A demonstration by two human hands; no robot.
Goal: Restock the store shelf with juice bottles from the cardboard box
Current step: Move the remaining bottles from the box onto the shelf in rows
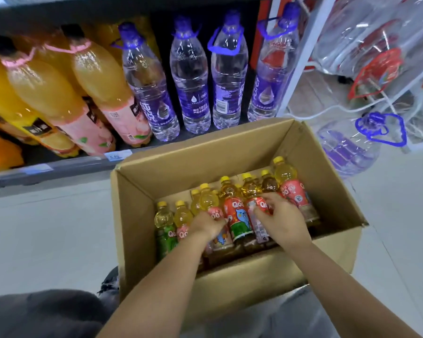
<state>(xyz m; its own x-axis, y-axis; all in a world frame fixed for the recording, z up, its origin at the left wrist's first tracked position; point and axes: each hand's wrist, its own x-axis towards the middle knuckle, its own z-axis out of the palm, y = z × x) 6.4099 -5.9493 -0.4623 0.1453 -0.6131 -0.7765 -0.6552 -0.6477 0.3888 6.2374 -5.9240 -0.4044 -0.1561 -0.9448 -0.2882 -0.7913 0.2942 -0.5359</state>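
Note:
An open cardboard box stands on the floor in front of the bottom shelf. Inside it stand several small juice bottles with yellow caps and pink, red or green labels. My left hand curls round a pink-labelled bottle in the middle of the box. My right hand grips a red-labelled bottle beside it. A red-and-green-labelled bottle stands between the two hands. Both forearms reach in over the box's near wall.
Large orange and peach juice bottles lean on the shelf's left part, large water bottles stand on its right. A big water jug with a blue handle sits on the floor right of the box, before clear bagged goods. My knee is lower left.

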